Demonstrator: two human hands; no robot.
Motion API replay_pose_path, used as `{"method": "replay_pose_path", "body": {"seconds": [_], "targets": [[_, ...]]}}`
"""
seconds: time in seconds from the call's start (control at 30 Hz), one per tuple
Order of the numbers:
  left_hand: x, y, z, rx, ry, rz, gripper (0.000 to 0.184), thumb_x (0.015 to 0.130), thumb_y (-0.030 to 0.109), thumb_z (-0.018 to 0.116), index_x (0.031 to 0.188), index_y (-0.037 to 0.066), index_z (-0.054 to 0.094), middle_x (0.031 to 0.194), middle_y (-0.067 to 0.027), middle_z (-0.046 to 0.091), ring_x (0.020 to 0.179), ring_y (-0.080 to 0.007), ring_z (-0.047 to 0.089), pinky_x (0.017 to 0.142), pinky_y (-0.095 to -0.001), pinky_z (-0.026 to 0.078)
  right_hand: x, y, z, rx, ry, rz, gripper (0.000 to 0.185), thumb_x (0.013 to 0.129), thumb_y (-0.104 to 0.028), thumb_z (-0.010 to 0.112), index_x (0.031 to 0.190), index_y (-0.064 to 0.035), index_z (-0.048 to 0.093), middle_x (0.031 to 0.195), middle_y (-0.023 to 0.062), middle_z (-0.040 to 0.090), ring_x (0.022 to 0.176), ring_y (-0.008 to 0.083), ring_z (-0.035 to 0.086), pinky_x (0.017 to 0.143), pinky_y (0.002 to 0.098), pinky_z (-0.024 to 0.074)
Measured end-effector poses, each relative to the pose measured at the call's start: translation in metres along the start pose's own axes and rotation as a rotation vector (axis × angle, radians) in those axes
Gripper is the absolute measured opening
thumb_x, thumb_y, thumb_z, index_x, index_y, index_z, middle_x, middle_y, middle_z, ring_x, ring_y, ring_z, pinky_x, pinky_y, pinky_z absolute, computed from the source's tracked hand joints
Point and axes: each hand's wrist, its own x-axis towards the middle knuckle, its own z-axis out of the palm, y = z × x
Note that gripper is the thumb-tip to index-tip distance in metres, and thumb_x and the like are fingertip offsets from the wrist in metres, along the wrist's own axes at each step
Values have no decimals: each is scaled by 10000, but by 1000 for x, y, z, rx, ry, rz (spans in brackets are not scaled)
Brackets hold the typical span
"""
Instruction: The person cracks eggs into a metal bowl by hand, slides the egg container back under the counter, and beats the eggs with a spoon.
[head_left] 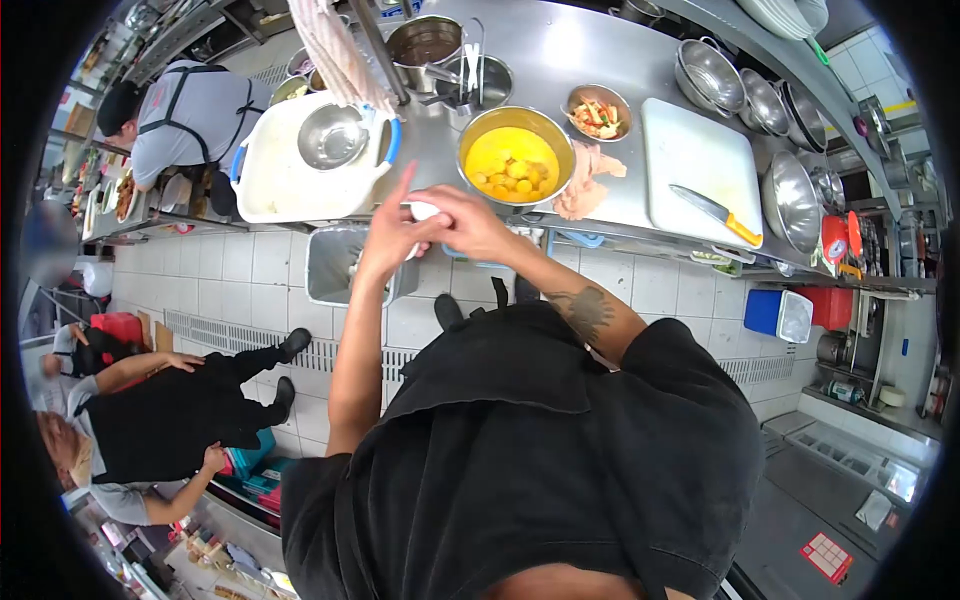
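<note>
Both of my hands meet over the counter's front edge, left of a steel pot point(471, 143) of cracked eggs with several yolks. White eggshell point(424, 211) shows between them. My left hand point(392, 232) has its index finger stretched out and its other fingers round the shell. My right hand point(468, 222) is closed against the same shell, its fingertips partly hidden. Below my left hand is a grey bin point(325, 268). A white tub point(265, 180) with blue handles, holding a steel bowl point(332, 138), stands to the left.
A white cutting board point(690, 150) bears a yellow-handled knife point(718, 214). Beside the pot are a bowl of chopped food point(598, 112) and a pink cloth point(585, 190). Steel bowls point(710, 77) line the right. Two people point(190, 115) point(150, 410) are at left.
</note>
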Motion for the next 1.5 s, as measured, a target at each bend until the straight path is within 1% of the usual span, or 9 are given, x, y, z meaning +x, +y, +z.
{"method": "replay_pose_path", "body": {"seconds": [0.23,0.47,0.67,0.93,0.97,1.17,1.3,1.4,1.5], "targets": [[88,-49,48,452,84,80,480,841,237,704,1248,49,531,607,-68,626,421,-118,548,395,-272,420,-64,-5,-104,-604,420,94,407,883,-182,656,1256,-68,540,1112,155,584,832,273,651,704,380,543],[97,-63,54,649,134,173,324,833,239,692,1094,56,630,592,-105,615,498,-202,613,506,-348,481,-87,42,-131,-810,226,278,423,916,-245,609,1288,-84,486,1008,135,600,743,263,661,676,382,526],[100,-11,77,728,102,379,406,810,298,702,1153,88,644,714,-154,661,655,-275,657,656,-377,518,-37,60,-155,485,346,745,302,944,-365,509,1117,-119,532,690,51,526,544,92,481,432,230,335],[141,1,92,558,-74,521,490,768,285,703,1214,95,631,857,-177,693,723,-277,677,703,-359,531,-2,71,-131,323,486,654,345,986,-374,399,952,-91,592,650,17,535,441,66,436,342,224,257],[143,-1,94,570,-42,547,487,762,277,702,1207,90,634,860,-180,692,732,-286,676,708,-361,532,-2,78,-131,224,466,671,367,985,-353,377,958,-52,585,669,81,574,490,156,524,404,304,379],[165,-29,94,625,69,648,452,743,249,704,1154,67,660,850,-180,680,782,-333,663,729,-372,534,-2,105,-134,-160,453,471,378,984,-337,348,1021,-20,550,807,252,607,745,433,592,720,478,463],[148,-11,82,745,13,710,416,757,229,712,1151,104,665,944,-148,667,818,-328,658,742,-376,537,-1,42,-155,-648,67,578,363,999,-393,372,1158,-94,502,938,271,615,870,458,596,780,516,454],[137,-4,79,766,82,817,379,781,249,718,1147,160,668,1036,-100,654,849,-304,655,753,-378,538,-5,42,-160,-637,132,278,355,1008,-389,372,1151,-98,516,959,273,605,891,488,575,780,529,449],[123,12,75,723,189,930,369,780,327,713,1117,185,669,1047,-54,651,886,-279,648,750,-378,536,6,26,-148,-124,159,302,326,1007,-352,438,1162,-79,528,928,120,609,761,250,599,662,357,473]]}}
